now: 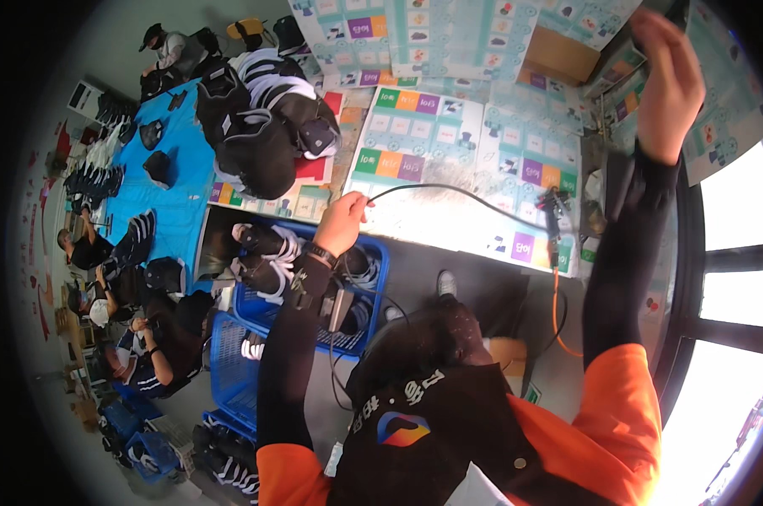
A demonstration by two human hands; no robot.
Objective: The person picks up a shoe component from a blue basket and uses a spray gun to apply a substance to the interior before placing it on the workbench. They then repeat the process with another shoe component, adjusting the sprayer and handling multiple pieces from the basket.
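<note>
Left hand [342, 223] pinches the cable [450, 187], light and springy, I judge, best held there; right hand [673, 88] raised, fingers extended.

Thin black cable [442, 185], held in the left hand [342, 224], arching in a loose curve over the patterned tabletop [419, 226].

Worktable [355, 118], printed sheets [423, 139] over it, dark caps [255, 152] stacked; blue table [183, 143], black caps [156, 169]
</note>
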